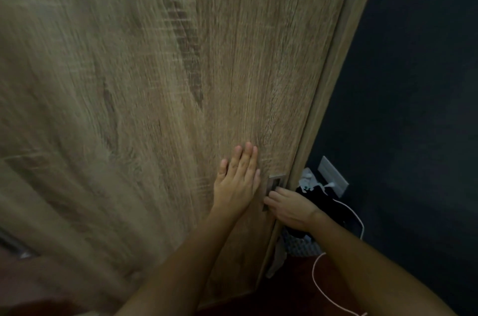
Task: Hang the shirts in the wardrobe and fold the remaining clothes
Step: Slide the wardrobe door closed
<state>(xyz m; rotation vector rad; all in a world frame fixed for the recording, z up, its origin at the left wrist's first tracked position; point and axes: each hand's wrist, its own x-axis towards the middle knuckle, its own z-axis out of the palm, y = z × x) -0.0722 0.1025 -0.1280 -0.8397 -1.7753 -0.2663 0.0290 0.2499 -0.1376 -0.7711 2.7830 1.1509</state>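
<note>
Wardrobe door point(160, 87) filled the view, shut | left hand point(236, 181) lay flat on it, fingers together, bracing | right hand point(289, 208) hooked fingers in recessed handle point(274, 186), probably to slide it | shirts unseen.

dark wall point(413, 82) | wall socket plate point(333, 177) with white cable point(316, 274) | reddish floor point(297, 295)
</note>
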